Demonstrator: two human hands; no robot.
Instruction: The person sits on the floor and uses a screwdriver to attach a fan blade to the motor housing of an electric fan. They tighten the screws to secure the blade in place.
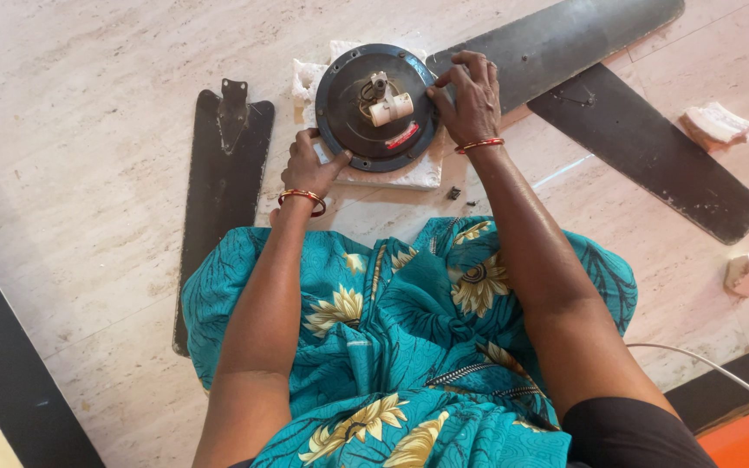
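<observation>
While both hands rest on the rim, the scene is laid out as follows.

Grip: the fan motor point(378, 107) is gripped at its lower left rim by the left hand point(309, 169), fingers curled over the edge; its upper right rim is pinched by the fingertips of the right hand point(470, 95).
Position: the motor is set flat on a white foam block point(409, 173) on the marble floor point(80, 104), just ahead of the knees.
Surroundings: one dark blade point(218, 199) is laid to the left, close to the left wrist; two more blades point(643, 147) are crossed behind the right hand, one touching the motor's far side. A small dark screw point(453, 192) is seen just beside the foam.
Edges and room: open floor is left ahead and far left; foam scraps point(717, 123) lie well apart on the right; a white cable point(713, 364) runs past the right knee.
Look: a round black disc, a white cylinder and coiled wires at its centre, a red label near the rim.
</observation>
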